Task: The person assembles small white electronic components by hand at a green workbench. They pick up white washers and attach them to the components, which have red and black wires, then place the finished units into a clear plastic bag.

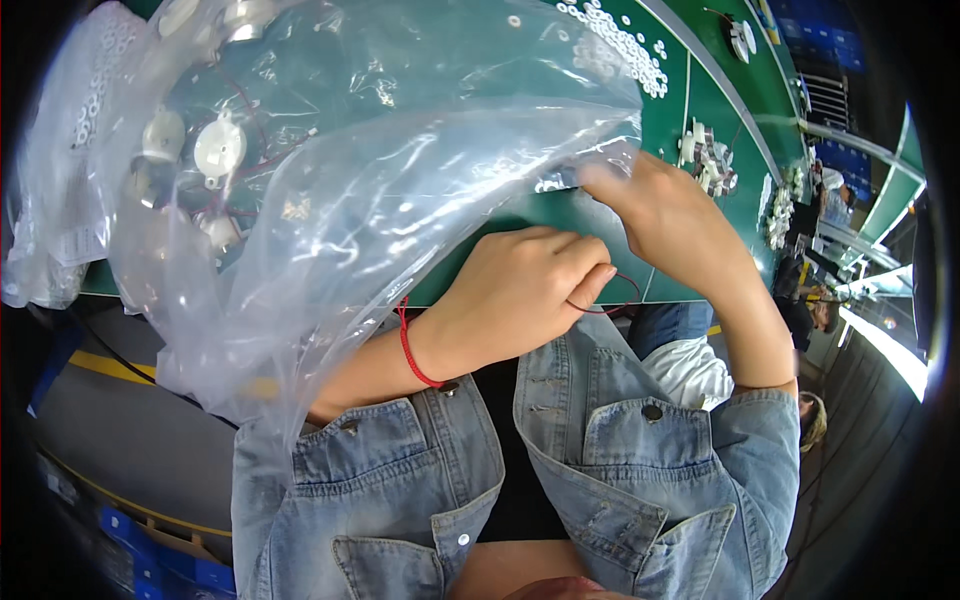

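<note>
A large clear plastic bag (400, 160) spreads over the green table, with round white parts on red wires (220, 150) showing at its left side. My right hand (665, 220) is at the bag's right edge, its fingers closed on the film and slightly blurred; the fingertips are partly hidden. Close below it, my left hand (535, 275) is closed, with a thin red wire (635, 285) looping out from beside the thumb. What hangs on that wire inside the hand is hidden. The bag's lower part drapes over my left forearm.
A heap of small white rings (625, 50) lies at the table's far side. Wired white parts (708, 158) are piled to the right, and another round part (742, 40) lies beyond a metal rail. At left stands another plastic bag (75, 170). People sit farther right.
</note>
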{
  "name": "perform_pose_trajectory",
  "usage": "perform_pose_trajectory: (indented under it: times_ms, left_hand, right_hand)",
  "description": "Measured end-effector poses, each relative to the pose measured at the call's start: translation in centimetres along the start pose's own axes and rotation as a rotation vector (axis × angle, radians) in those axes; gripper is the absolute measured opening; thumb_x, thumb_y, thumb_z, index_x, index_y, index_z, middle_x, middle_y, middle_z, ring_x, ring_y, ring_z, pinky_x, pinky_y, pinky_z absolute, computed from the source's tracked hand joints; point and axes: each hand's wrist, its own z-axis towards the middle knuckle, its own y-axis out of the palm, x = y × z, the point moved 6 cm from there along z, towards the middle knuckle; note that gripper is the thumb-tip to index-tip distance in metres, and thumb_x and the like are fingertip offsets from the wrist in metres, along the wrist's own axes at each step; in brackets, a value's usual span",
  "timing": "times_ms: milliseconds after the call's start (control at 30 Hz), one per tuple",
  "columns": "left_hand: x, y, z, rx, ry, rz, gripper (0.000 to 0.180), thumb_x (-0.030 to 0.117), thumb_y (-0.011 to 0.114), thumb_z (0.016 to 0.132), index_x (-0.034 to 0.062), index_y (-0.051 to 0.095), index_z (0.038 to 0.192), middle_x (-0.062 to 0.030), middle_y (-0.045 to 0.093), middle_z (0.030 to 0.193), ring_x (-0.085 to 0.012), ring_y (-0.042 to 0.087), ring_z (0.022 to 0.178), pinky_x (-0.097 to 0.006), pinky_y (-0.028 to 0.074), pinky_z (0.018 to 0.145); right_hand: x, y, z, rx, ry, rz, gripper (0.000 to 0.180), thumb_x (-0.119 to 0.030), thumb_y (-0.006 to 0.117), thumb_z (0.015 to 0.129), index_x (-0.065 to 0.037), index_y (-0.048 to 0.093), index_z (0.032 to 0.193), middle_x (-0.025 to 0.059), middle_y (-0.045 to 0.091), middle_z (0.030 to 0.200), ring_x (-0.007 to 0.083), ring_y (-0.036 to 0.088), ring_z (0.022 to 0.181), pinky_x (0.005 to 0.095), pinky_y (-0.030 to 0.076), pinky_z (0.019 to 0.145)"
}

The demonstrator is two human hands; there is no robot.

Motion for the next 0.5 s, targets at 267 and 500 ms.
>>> perform_pose_trajectory:
  times_ms: [267, 500]
  left_hand:
    - [1.1, -0.3, 0.4, 0.031, -0.010, -0.049, 0.008, 0.015, 0.068, 0.091, 0.0071, 0.065, 0.089, -0.0081, 0.067, 0.074, -0.0251, 0.064, 0.063, -0.036, 0.050, 0.057]
    - [1.6, -0.3, 0.6, 0.014, -0.009, -0.006, 0.006, 0.012, 0.069, 0.090, 0.0062, 0.067, 0.091, -0.0076, 0.068, 0.076, -0.0224, 0.063, 0.060, -0.033, 0.050, 0.056]
  right_hand:
    - [4.3, 0.2, -2.8, 0.151, 0.174, 0.463, 0.019, -0.009, 0.058, 0.096, -0.002, 0.047, 0.110, 0.0190, 0.063, 0.096, 0.0347, 0.062, 0.074, 0.0391, 0.050, 0.066]
    - [5.0, 1.8, -7.5, 0.365, 0.053, 1.729, 0.035, -0.025, 0.062, 0.098, -0.002, 0.042, 0.115, 0.0142, 0.063, 0.093, 0.0143, 0.058, 0.063, 0.0261, 0.045, 0.054]
